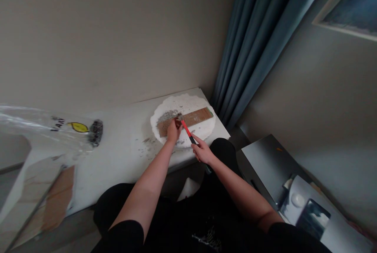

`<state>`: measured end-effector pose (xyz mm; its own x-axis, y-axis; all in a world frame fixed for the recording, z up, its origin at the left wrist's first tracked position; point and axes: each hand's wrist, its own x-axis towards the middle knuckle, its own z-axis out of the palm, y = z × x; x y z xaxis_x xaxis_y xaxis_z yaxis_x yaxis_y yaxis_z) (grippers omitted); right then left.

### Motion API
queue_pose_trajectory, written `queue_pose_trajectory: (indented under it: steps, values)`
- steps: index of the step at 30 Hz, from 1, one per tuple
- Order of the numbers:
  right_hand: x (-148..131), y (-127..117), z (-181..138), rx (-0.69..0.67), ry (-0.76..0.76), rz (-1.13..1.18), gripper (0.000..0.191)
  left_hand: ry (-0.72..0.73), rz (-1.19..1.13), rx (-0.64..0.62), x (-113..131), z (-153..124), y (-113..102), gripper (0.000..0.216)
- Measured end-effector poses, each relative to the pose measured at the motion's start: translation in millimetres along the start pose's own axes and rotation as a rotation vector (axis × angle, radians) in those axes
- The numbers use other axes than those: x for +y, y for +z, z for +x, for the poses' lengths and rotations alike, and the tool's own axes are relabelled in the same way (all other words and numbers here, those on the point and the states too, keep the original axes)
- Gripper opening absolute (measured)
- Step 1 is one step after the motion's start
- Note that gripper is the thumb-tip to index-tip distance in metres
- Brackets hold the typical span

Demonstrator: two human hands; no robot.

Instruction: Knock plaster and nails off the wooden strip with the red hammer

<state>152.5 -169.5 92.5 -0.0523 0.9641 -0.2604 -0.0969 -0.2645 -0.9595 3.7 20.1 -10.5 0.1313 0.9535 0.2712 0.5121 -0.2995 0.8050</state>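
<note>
- White table [118, 170] meets a plain wall [118, 41] beside folded blue curtains [250, 44].
- Red-and-black hammer [186, 126] slants over a wood-grained brown board [200, 116], head up-left, handle toward lower right, gripped in the right hand [202, 152].
- Left hand [174, 131] bunches by the hammer head; what it pinches, I cannot tell.
- Board runs lower left to upper right on a scalloped white mat [193, 101] with grey crumbs [167, 116].
- Crinkled clear bag [70, 141]: yellow oval [79, 127], unreadable dark letters [58, 124].
</note>
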Motion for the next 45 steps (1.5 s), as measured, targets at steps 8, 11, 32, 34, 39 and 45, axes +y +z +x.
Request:
queue_pose_trajectory:
  steps: [8, 11, 32, 34, 39, 45]
  values:
    - [6, -3, -3, -0.029, 0.007, 0.053, 0.083, 0.007, 0.000, 0.038, -6, -7, -12, 0.039]
    - [9, -3, -1, -0.015, 0.041, 0.052, 0.086, 0.024, 0.033, 0.052, -5, -9, -13, 0.038]
    - [35, 5, -2, -0.006, -0.036, 0.124, 0.091, -0.036, 0.074, 0.034, 3, -10, -13, 0.033]
    - [34, 2, 0, 0.007, -0.026, 0.105, 0.092, -0.031, 0.077, 0.041, 2, -10, -12, 0.034]
    - [31, -6, 10, -0.040, 0.035, 0.012, 0.090, -0.013, 0.099, 0.029, 3, -11, -13, 0.035]
    - [37, -4, 12, -0.015, 0.042, 0.029, 0.092, 0.008, 0.109, 0.002, 5, -11, -15, 0.036]
